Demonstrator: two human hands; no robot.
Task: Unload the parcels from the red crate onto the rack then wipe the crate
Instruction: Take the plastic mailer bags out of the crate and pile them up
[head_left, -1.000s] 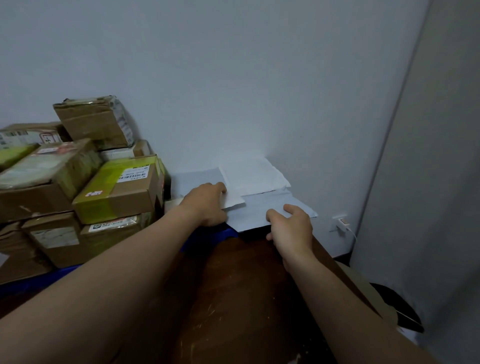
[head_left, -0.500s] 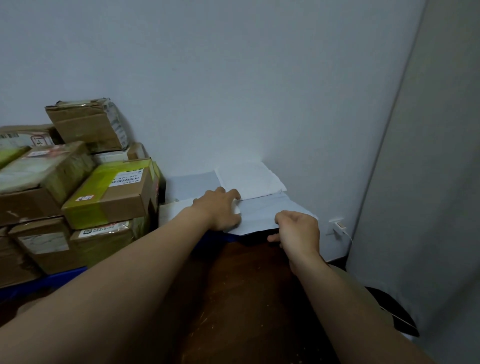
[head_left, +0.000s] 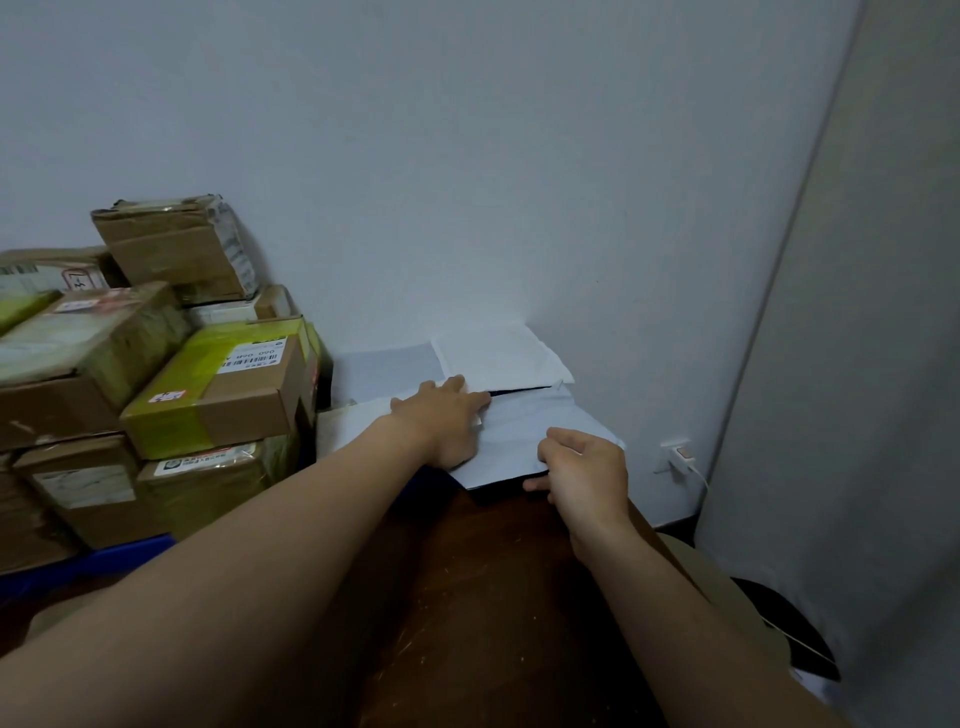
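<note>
Since earlier, right hand (head_left: 587, 473) slid back to the front mailer (head_left: 524, 431) edge, fingers pinching it. Left hand (head_left: 441, 421) fingers straight, pressing it flat, just right of the box stack (head_left: 218, 384). Red crate not in view. Risk: the overhanging mailer may slide off if released early.

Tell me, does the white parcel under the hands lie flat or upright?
Flat. The white parcel lies level; the left hand rests on it with straight fingers, the right hand pinches its near edge.
</note>
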